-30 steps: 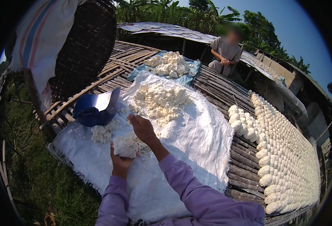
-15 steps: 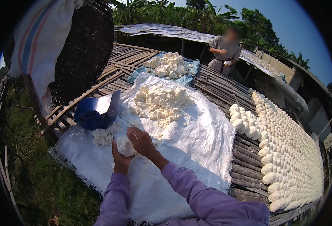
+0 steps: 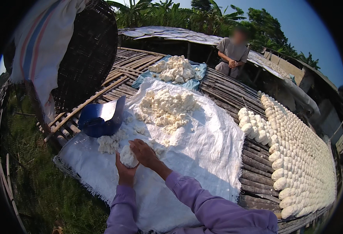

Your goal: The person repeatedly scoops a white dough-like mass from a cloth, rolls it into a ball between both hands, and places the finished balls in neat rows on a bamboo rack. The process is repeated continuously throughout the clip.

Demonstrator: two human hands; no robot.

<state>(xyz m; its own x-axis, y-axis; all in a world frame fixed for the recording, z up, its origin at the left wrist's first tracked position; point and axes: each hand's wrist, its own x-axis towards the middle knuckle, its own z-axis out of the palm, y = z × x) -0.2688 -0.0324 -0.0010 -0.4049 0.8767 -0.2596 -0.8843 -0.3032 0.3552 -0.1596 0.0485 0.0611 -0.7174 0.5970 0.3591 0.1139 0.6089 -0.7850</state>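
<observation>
A rounded white lump of crumbly, dough-like stuff (image 3: 128,157) sits between my two hands above a white woven sheet (image 3: 206,156). Cupped around its near side is my left hand (image 3: 126,174). My right hand (image 3: 145,154) presses on its right side with bent fingers, some of them hidden. Just beyond lies a small loose heap (image 3: 109,143) of the same white stuff. A blue scoop (image 3: 97,123) rests behind that heap, and a larger crumbly pile (image 3: 165,107) is spread further back on the sheet.
Rows of white balls (image 3: 300,156) cover the right side of the bamboo platform (image 3: 253,171). At the far end, another pile (image 3: 175,68) lies on a blue cloth (image 3: 198,74). A dark woven tray (image 3: 87,50) leans at the left. A person (image 3: 232,54) stands beyond the platform.
My right hand has slid slightly down and left along the lump, which stays in my left hand. The other person's hands have come together.
</observation>
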